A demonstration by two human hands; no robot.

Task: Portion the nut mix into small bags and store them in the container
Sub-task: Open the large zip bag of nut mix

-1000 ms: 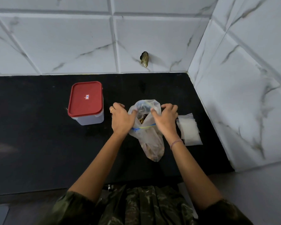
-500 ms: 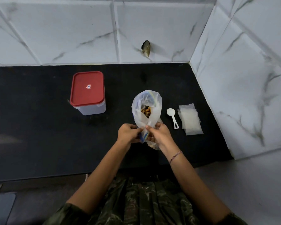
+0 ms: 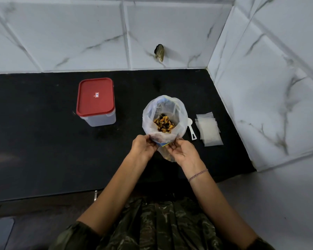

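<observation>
Red lid [image 3: 95, 97], black counter [image 3: 34, 141], camouflage clothing [image 3: 161, 226].

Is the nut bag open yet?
Open: the bag mouth gapes wide, nuts visible inside; the left hand and right hand pinch its near rim.

Container [image 3: 96, 102] left of bag [image 3: 163, 112]; scoop [image 3: 191, 128], small bags [image 3: 209, 129] right.

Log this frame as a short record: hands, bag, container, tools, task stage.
left hand: pinches near rim of large bag
right hand: pinches the same rim
large bag: mouth open, nut mix visible inside
container: red lid on, left of large bag on counter
scoop: lying on counter, right of large bag
small bags: flat stack, right of scoop; appear empty
stage: no portion bagged yet
</observation>
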